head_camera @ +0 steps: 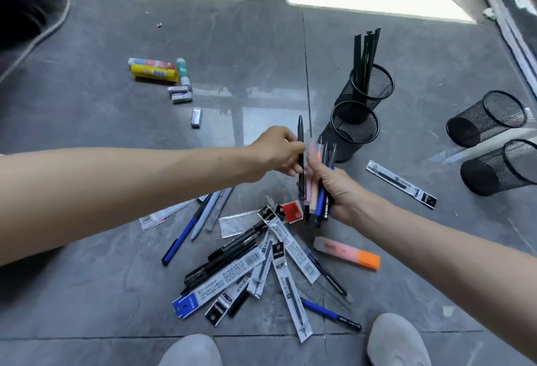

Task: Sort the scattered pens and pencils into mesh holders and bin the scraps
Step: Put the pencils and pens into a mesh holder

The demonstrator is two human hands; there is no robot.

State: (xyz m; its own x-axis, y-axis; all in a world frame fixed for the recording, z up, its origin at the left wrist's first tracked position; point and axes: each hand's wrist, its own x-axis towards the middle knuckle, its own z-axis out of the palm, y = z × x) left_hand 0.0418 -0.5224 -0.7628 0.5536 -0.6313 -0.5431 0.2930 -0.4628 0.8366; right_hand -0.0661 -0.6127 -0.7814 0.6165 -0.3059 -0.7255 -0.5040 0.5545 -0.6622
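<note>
Over the six-o'clock pile (261, 264), left hand (276, 153) pinches a black pen (300, 130) toward the bundle (316, 200) right hand (340, 191) grips, probably gathering for one drop; empty mesh holder (348, 150) stands at one o'clock.

The grey stone-look floor (101, 293) is shining glossy, throwing back window light. The mesh holders (488, 121) are showing as black wire metal, matt. The refill packets (293, 245) are glinting as clear plastic film over printed paper. The black pen (300, 133) is looking like matt plastic, the bundle of pens (319, 200) smoother and shinier. The highlighter (347, 253) is glowing as translucent plastic. The shoes (396, 339) are looking like matt cloth.
</note>
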